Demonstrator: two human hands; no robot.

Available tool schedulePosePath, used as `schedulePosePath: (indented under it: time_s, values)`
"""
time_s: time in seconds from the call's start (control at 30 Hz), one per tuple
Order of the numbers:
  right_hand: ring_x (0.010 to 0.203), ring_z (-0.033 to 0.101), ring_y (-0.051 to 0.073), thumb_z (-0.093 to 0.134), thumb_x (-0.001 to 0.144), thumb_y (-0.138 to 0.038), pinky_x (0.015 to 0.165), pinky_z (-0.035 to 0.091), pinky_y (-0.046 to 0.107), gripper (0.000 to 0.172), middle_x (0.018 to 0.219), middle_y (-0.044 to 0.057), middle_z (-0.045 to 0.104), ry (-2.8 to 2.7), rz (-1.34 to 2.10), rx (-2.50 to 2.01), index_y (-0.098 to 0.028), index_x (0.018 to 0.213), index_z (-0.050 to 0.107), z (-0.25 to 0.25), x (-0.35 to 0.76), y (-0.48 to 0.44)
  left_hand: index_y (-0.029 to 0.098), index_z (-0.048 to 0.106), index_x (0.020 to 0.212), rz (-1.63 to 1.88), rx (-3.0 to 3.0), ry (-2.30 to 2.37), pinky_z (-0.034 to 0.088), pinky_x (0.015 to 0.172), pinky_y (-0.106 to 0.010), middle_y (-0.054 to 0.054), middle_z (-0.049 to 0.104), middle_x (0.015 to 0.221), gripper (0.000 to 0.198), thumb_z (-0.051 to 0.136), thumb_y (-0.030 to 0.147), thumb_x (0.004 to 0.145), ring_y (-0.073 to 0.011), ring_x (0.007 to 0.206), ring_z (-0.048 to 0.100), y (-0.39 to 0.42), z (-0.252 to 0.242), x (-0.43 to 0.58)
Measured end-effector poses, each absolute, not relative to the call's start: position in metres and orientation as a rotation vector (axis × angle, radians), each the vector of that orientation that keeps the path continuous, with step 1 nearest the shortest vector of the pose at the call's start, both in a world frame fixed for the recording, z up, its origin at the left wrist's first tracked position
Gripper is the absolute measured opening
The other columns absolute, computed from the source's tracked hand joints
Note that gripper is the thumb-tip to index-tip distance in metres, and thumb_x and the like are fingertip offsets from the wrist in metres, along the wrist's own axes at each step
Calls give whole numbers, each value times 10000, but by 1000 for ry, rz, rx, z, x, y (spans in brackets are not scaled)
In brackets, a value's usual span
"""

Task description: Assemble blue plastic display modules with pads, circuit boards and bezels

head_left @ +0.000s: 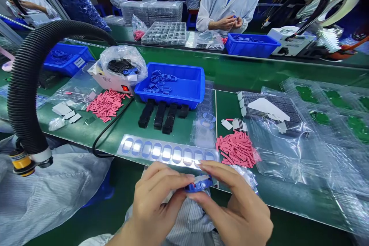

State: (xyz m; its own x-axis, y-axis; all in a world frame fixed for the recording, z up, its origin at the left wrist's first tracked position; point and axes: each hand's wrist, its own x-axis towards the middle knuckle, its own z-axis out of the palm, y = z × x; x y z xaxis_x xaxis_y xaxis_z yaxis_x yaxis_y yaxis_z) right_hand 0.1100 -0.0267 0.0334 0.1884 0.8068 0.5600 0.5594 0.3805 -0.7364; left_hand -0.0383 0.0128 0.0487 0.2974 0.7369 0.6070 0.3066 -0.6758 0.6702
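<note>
Nearest, over the lap of a striped work coat (190,223), the left hand (160,203) and the right hand (235,207) are raised together at the near edge of the green surface (184,134). The fingers of both hands are closed on a small blue plastic frame (198,184), pinching it from either side, with a white strip showing along its top. The frame is held just above that edge, not touching the surface.

Just beyond the hands lies a film sheet with a row of oval cut-outs (165,152). To its right is a pile of pink strips (236,149), and a second pile of pink strips (106,104) lies farther left. Black foam blocks (160,115) stand in short rows behind the film sheet, below a blue plastic bin (170,84) holding loose blue frames (158,82). Left of the bin, a clear bag of black pieces (122,63) sits on a white machine. A black corrugated hose (20,84) arches over the left side, and a plastic bag of black strips (268,109) lies on the right.

Farther away, across the bench, a co-worker in a white coat (227,4) holds a small blue part in both hands (226,23), beside a blue bin (250,44). Stacked clear trays (152,11) stand to the left.
</note>
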Motion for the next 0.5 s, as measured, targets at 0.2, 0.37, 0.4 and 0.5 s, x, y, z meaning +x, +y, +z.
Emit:
schedulePosePath:
  time_s: [0.2,0.37,0.4,0.5]
  values:
    - [803,714,220,778,691,-319,727,618,301,271,867,47,745,-1265,482,-1336,-224,926,683,31,106,-33,157,649,885,1434,2128,932,512,558,-261,-22,768,775,211,648,9,735,-132,607,670,4,41,-41]
    - [792,727,218,745,734,-290,717,617,276,144,853,39,757,-1242,607,-1272,-241,865,713,35,113,-29,170,648,909,1454,2106,944,515,554,-270,-11,769,790,268,663,-8,710,-135,610,669,0,38,-42]
    - [795,727,214,738,741,-292,714,617,272,135,859,36,757,-1246,638,-1255,-248,867,716,36,115,-28,171,648,912,1449,2106,937,516,552,-270,-10,769,786,268,663,-5,711,-137,609,671,0,38,-42]
    - [794,727,210,702,778,-306,698,619,273,117,867,34,757,-1279,749,-1189,-269,887,725,36,121,-25,163,649,913,1438,2111,900,511,549,-265,-14,769,778,250,661,4,720,-136,608,672,0,40,-42]
